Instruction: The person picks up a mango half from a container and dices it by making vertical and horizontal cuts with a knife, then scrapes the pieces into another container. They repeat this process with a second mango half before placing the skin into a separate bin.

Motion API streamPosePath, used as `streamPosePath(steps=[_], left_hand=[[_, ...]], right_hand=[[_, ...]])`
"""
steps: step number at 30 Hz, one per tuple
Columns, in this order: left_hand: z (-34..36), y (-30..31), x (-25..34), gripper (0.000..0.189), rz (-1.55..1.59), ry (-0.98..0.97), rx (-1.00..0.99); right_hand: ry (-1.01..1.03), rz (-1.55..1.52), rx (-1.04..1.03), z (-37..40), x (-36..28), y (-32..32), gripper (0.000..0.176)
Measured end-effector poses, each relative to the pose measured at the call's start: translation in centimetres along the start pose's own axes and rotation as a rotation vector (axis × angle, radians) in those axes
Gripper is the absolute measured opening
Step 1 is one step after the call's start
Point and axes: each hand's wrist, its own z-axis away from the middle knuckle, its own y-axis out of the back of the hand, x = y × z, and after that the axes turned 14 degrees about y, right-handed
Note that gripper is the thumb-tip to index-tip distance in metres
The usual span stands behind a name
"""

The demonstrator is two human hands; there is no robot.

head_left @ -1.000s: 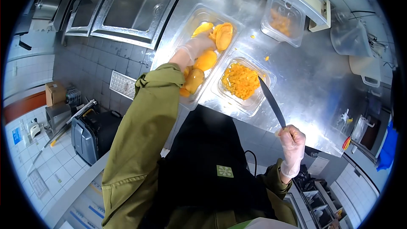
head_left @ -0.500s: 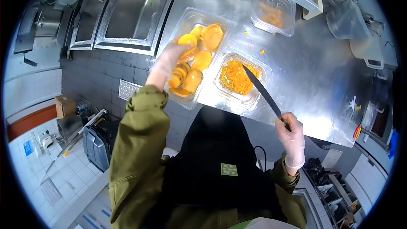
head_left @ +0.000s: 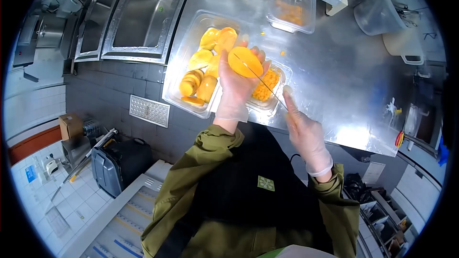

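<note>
My left hand (head_left: 237, 82), in a clear glove, cradles a mango half (head_left: 245, 62) with its cut face up. My right hand (head_left: 304, 126), gloved too, grips a knife (head_left: 268, 87) whose thin edge crosses the mango's face. Below them is a small clear container (head_left: 264, 110) of diced mango (head_left: 267, 86), partly hidden by my left hand. Left of that hand, a larger clear tub (head_left: 173, 83) holds several mango halves and pieces (head_left: 200, 59).
A lidded clear container (head_left: 290, 12) with orange pieces stands at the back of the steel counter (head_left: 330, 86). Sinks (head_left: 143, 19) lie to the left. Clear pitchers (head_left: 380, 14) are at the far right. Small orange bits (head_left: 282, 53) lie on the counter.
My left hand has moved right, from the large tub to above the small container, bringing a mango half. My right hand has brought the knife left and up to the fruit.
</note>
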Motion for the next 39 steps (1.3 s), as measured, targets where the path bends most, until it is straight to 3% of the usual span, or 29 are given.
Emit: streamPosePath(steps=[4,8,16,26,32,35,39], left_hand=[[-0.2,-0.6,-1.7,0.049,-0.093,-0.04,-0.045],[-0.4,-0.8,-2.3,0.045,-0.165,-0.077,-0.118],[-0.2,-1.7,-3.5,0.042,-0.305,-0.273,0.057],[-0.3,-1.2,-2.8,0.044,-0.523,-0.484,0.082],[-0.3,-1.0,-2.0,0.044,-0.461,-0.435,0.074],[0.0,-1.7,-2.8,0.044,-0.255,-0.308,0.027],[0.4,-1.7,-3.4,0.041,-0.427,-0.314,0.037]], right_hand=[[-0.019,0.088,-0.146,0.8,0.0,0.8,0.063],[-0.032,0.133,-0.13,1.1,0.0,1.4,0.063],[-0.018,0.129,-0.055,1.2,-0.4,2.0,0.062],[-0.12,0.088,-0.212,3.3,0.6,2.7,0.065],[-0.052,0.078,-0.176,3.7,0.7,3.5,0.063],[0.014,0.007,-0.101,3.5,0.1,3.2,0.063],[0.046,0.072,-0.064,3.1,0.5,2.4,0.067]])
